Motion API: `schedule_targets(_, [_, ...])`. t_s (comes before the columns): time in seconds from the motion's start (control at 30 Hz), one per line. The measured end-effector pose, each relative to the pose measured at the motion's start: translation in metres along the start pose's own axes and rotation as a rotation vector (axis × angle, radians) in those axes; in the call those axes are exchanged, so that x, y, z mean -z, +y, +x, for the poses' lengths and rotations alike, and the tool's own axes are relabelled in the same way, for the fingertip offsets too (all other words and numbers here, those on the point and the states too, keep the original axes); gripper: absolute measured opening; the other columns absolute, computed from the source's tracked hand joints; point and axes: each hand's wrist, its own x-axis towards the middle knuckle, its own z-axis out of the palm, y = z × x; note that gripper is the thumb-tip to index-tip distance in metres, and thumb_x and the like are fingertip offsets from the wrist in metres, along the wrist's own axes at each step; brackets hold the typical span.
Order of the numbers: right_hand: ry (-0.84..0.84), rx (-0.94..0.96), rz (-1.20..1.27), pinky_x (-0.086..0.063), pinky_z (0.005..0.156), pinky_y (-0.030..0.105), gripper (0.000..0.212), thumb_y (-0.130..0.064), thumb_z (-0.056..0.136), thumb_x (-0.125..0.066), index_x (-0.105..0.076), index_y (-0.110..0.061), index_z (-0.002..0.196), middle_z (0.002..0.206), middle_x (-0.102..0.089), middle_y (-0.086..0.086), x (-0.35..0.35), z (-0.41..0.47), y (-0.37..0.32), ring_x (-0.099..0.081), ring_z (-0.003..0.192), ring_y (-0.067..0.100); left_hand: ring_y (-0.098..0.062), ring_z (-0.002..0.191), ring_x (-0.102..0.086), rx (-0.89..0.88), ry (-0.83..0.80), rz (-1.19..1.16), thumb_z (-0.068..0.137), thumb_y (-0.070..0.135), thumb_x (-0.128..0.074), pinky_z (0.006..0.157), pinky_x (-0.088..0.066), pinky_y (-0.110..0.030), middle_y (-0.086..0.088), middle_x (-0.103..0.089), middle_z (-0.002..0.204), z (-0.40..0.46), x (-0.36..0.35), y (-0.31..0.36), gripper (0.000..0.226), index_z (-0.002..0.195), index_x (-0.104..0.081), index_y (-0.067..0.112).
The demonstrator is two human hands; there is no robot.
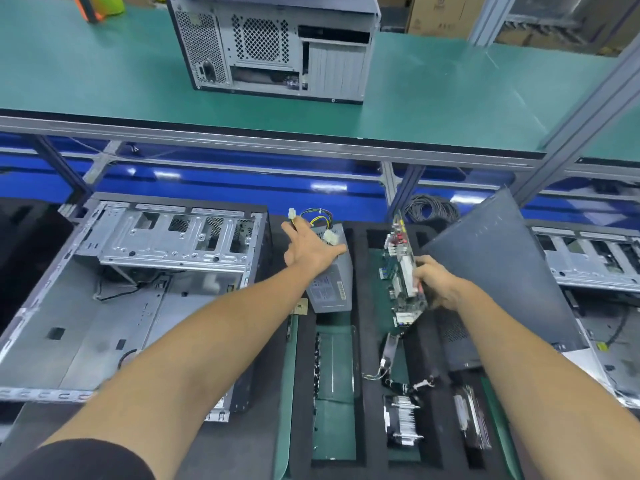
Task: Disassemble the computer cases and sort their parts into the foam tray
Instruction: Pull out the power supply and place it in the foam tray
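Reaching forward over the work area, the left hand [311, 249] is spread with straight fingers above the grey metal power supply unit [330, 285], which lies in the upper left compartment of the black foam tray [367, 393]; its fingertips are near the bundle of yellow, black and blue cables with white plug connectors [317, 220] at the unit's far end, and whether they touch it cannot be told. The right hand [434, 282] grips the green printed circuit board [401, 271] by its right edge, fingers curled round it, holding the board tilted on edge above the tray's upper middle compartment. Just right of that hand, a dark grey flat metal side panel [498, 271] leans tilted over the tray's right portion.

Lower tray compartments hold a finned silver heat sink [403, 420], a narrow dark drive-like part [472, 420] to its right, and a small bundle of thin wires with connectors [398, 372] above them. A small square gold-toned chip [300, 306] lies at the tray's left edge, beside the power supply.

Left of the tray, an open grey steel computer case [138, 289] lies on its side on the desk, its interior bare except for a drive cage and a few black wires. A second open case [595, 271] lies at the far right. On the green-topped upper shelf [450, 109], a closed computer case [273, 46] stands with its perforated rear panel facing the viewer. A coil of grey cable [433, 207] sits behind the tray.
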Motion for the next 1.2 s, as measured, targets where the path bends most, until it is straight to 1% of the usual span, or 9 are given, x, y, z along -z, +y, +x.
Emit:
schedule_targets(0.17, [0.024,0.013,0.217,-0.036,0.061,0.037,0.058,0.015,0.079,-0.033,-0.046,-0.009,0.130,0.099,-0.047,0.019,0.002,0.002,0.001,-0.043,0.071,0.026,-0.028,0.101,-0.060,-0.011,-0.006,0.020,0.062,0.057,-0.087,0.088,-0.056,-0.046,-0.006,-0.029,0.135,0.002,-0.004,-0.001,0.102,0.136,-0.031,0.015])
schedule_targets(0.4, [0.199,0.020,0.305,-0.031,0.037,0.016,0.032,0.015,0.077,-0.032,-0.046,-0.013,0.070,0.065,-0.036,0.008,0.006,0.002,0.003,-0.038,0.036,0.018,-0.024,0.089,-0.056,-0.018,0.004,0.017,0.061,0.056,-0.086,0.080,-0.056,-0.042,-0.002,-0.029,0.125,0.007,-0.010,-0.003,0.091,0.124,-0.032,0.020])
schedule_targets(0.57, [0.120,-0.004,0.359,-0.039,0.057,0.031,0.030,0.012,0.069,-0.028,-0.044,-0.012,0.078,0.074,-0.040,0.010,0.005,0.008,0.003,-0.040,0.061,0.026,-0.024,0.087,-0.054,-0.028,0.028,-0.004,0.060,0.055,-0.086,0.075,-0.048,-0.038,-0.001,-0.027,0.125,0.009,-0.014,-0.005,0.089,0.122,-0.032,0.021])
schedule_targets(0.7, [0.318,-0.080,0.073,-0.047,0.080,0.044,0.024,0.000,0.098,-0.043,-0.063,-0.005,0.110,0.108,-0.060,0.017,0.015,0.021,0.006,-0.061,0.096,0.036,-0.026,0.092,-0.057,-0.034,0.065,0.003,0.061,0.054,-0.087,0.078,-0.052,-0.040,-0.003,-0.028,0.128,0.004,-0.024,-0.003,0.088,0.123,-0.034,0.021])
schedule_targets(0.8, [0.522,-0.075,-0.078,-0.039,0.106,0.043,0.045,-0.012,0.100,-0.048,-0.041,-0.001,0.144,0.146,-0.044,0.025,0.010,0.024,0.010,-0.044,0.134,0.041,-0.027,0.096,-0.057,-0.059,0.090,0.020,0.063,0.054,-0.087,0.072,-0.045,-0.038,-0.003,-0.028,0.129,-0.001,-0.038,-0.003,0.088,0.126,-0.035,0.021])
schedule_targets(0.87, [0.602,-0.004,-0.416,-0.033,0.110,0.048,0.062,-0.013,0.092,-0.057,-0.033,-0.007,0.149,0.150,-0.035,0.024,-0.005,0.015,0.012,-0.034,0.137,0.042,-0.028,0.098,-0.056,-0.060,0.091,0.032,0.063,0.053,-0.087,0.071,-0.044,-0.037,-0.003,-0.028,0.129,-0.005,-0.047,-0.003,0.090,0.128,-0.034,0.021])
schedule_targets(0.93, [0.660,0.323,-0.791,-0.037,0.103,0.046,0.056,-0.013,0.084,-0.066,-0.049,-0.013,0.138,0.136,-0.047,0.017,-0.031,0.006,0.013,-0.044,0.124,0.035,-0.028,0.100,-0.055,-0.049,0.093,0.039,0.065,0.053,-0.088,0.072,-0.045,-0.038,-0.003,-0.028,0.131,-0.005,-0.054,-0.004,0.090,0.129,-0.034,0.020])
schedule_targets(1.07, [0.146,0.898,-1.127,-0.038,0.089,0.042,0.012,-0.030,0.086,-0.056,-0.061,-0.027,0.097,0.098,-0.052,0.000,-0.100,-0.023,0.022,-0.051,0.100,0.027,-0.029,0.102,-0.055,-0.044,0.101,0.047,0.066,0.053,-0.088,0.072,-0.043,-0.038,-0.005,-0.029,0.132,-0.004,-0.060,-0.006,0.091,0.131,-0.034,0.019])
schedule_targets(1.2, [-0.218,0.760,-1.502,-0.016,0.118,0.047,0.047,-0.046,0.100,-0.041,-0.055,-0.018,0.135,0.136,-0.054,0.008,-0.143,-0.017,0.047,-0.041,0.132,0.028,-0.026,0.103,-0.053,-0.039,0.118,0.062,0.065,0.056,-0.087,0.069,-0.043,-0.036,-0.005,-0.029,0.132,-0.001,-0.066,-0.006,0.092,0.132,-0.035,0.019])
